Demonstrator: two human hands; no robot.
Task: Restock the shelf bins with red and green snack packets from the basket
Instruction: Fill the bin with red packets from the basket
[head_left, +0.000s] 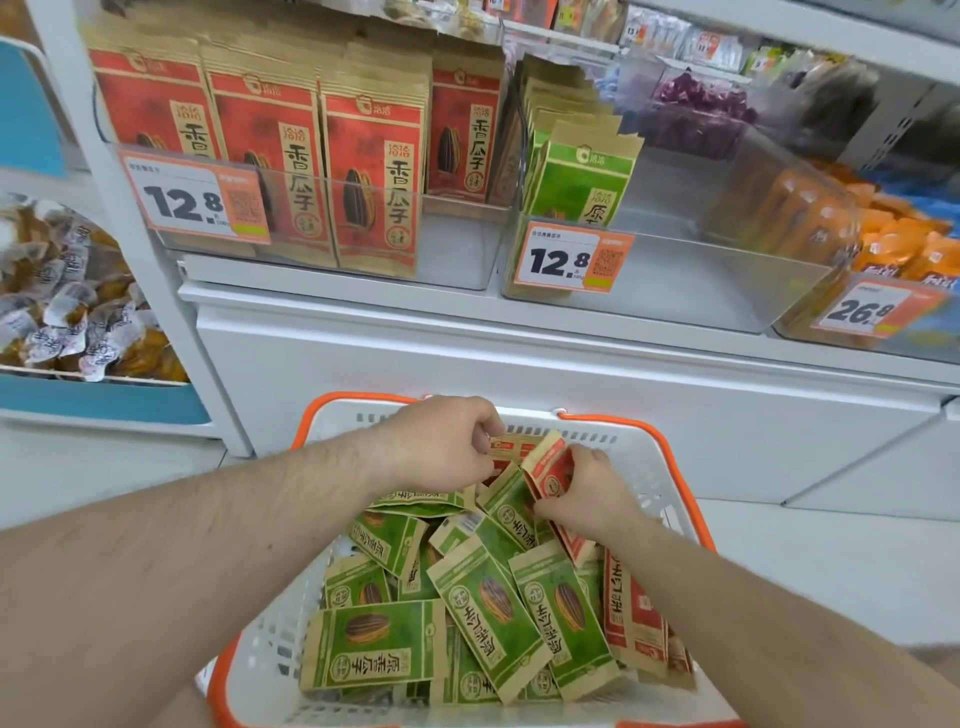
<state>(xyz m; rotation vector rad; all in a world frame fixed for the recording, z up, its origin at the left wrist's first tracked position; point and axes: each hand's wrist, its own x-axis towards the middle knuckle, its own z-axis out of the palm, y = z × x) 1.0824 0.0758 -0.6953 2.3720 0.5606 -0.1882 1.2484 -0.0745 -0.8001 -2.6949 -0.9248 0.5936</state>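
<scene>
Both your hands are down in the basket (670, 457), among the packets.

Your right hand (587, 493) pinches a red packet (550, 467) at the far end; your left hand (441, 441) curls onto another red packet (506, 448) beside it. Green packets (488, 613) fill the basket. Above, the red bin (457, 249) stands nearly full, the green bin (727, 280) mostly bare.

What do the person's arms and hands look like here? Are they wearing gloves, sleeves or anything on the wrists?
Both arms are bare as far as the picture shows: no sleeves in view. The left hand and right hand wear no gloves, and no watch, bracelet or ring can be seen. The forearms carry fine hair. The fingernails that show look short and unpainted.
</scene>
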